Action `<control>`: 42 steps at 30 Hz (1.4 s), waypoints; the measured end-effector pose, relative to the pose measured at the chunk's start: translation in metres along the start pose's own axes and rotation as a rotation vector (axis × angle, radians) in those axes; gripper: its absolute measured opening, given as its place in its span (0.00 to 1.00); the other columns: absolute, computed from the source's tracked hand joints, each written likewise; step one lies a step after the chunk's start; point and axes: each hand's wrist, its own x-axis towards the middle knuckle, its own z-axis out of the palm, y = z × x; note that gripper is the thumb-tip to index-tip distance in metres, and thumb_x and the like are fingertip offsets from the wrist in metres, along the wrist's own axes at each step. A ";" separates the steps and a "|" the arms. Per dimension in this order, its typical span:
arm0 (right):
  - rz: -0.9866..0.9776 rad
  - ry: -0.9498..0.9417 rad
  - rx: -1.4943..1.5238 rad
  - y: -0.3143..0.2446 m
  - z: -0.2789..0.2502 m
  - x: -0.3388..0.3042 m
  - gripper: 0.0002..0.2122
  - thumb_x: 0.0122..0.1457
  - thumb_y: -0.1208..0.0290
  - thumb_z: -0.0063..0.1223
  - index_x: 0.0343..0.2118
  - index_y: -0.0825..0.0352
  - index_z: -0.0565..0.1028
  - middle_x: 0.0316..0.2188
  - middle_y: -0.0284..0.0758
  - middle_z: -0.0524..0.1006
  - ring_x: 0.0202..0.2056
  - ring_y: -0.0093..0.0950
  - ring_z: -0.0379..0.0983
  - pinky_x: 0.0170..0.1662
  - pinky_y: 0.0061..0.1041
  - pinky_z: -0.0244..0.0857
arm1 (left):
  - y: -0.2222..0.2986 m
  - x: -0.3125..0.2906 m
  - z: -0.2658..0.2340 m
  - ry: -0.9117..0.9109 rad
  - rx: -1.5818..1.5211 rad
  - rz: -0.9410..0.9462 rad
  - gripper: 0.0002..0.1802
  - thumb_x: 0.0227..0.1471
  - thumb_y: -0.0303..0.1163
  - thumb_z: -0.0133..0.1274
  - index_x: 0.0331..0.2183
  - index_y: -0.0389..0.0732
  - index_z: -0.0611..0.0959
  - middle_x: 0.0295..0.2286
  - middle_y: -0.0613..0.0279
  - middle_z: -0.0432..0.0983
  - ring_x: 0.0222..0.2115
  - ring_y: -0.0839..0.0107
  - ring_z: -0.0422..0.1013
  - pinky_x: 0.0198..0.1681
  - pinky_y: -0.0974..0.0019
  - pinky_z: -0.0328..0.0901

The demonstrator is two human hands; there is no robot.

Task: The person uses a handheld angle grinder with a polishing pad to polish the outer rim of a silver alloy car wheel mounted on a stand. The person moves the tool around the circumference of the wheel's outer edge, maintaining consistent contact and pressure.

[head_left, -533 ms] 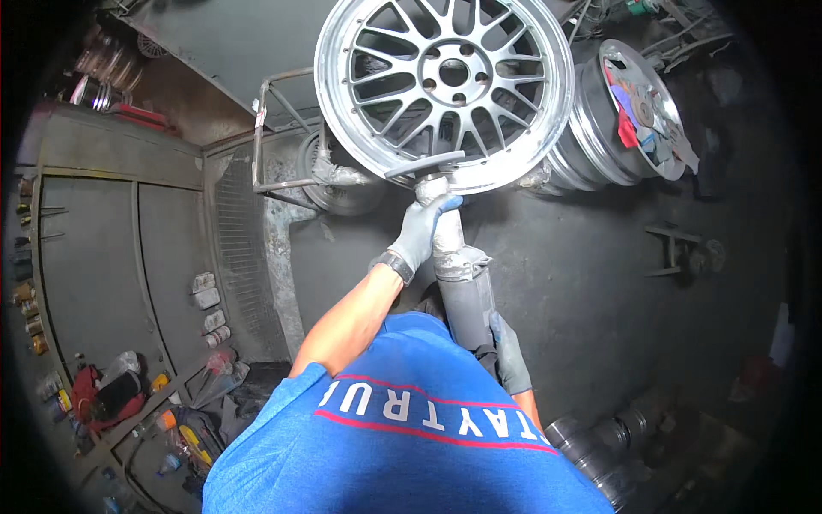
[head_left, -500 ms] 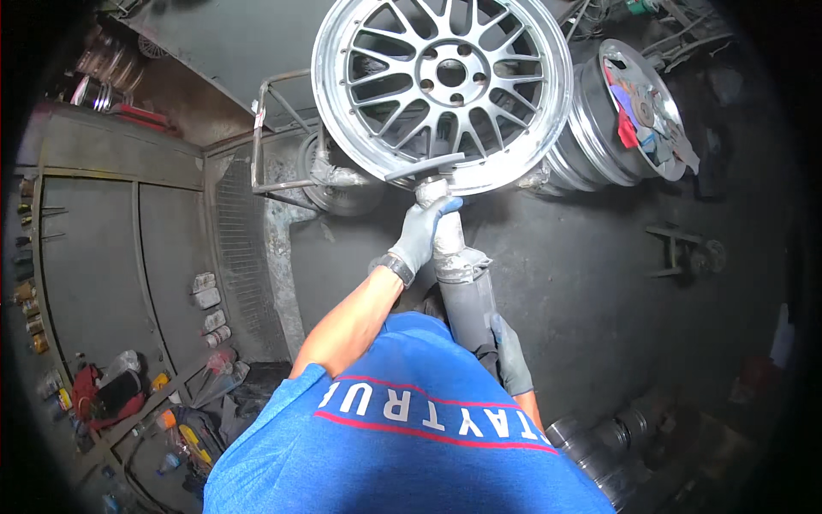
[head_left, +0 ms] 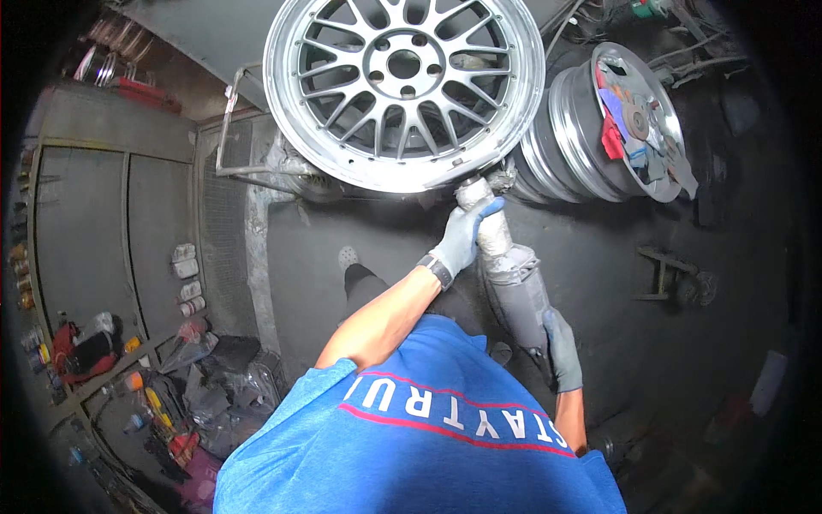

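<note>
Both gloved hands hold a grey, dust-covered angle grinder point(head_left: 520, 287) with a pale wrapped neck. My left hand point(head_left: 462, 233) is closed round the neck, close to the grinder's head. Around the rear of the body my right hand point(head_left: 562, 351) is closed. The grinder's disc, seen nearly edge-on, is at the lower right lip of a silver multi-spoke wheel rim point(head_left: 368, 174); whether it touches the lip I cannot tell. Bolt holes ring the rim's open centre.
Right of the rim, another wheel rim point(head_left: 561, 120) lies on its side, with abrasive discs and red and blue scraps point(head_left: 635, 120) on its face. A metal tube frame point(head_left: 225, 141) stands at left. Bottles and bags point(head_left: 210, 394) lie lower left. A metal stand point(head_left: 672, 261) is at right.
The grinder and both hands have shifted right, its disc moving from the rim's lower middle to its lower right lip. The rim sits farther left in view, and a foot now shows below it.
</note>
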 end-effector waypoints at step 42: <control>0.130 -0.062 0.168 -0.017 0.001 -0.002 0.28 0.74 0.42 0.49 0.55 0.67 0.79 0.38 0.34 0.83 0.31 0.22 0.77 0.29 0.25 0.70 | 0.007 -0.009 0.025 0.126 0.041 0.141 0.15 0.61 0.34 0.68 0.47 0.38 0.89 0.40 0.63 0.86 0.37 0.74 0.80 0.42 0.66 0.74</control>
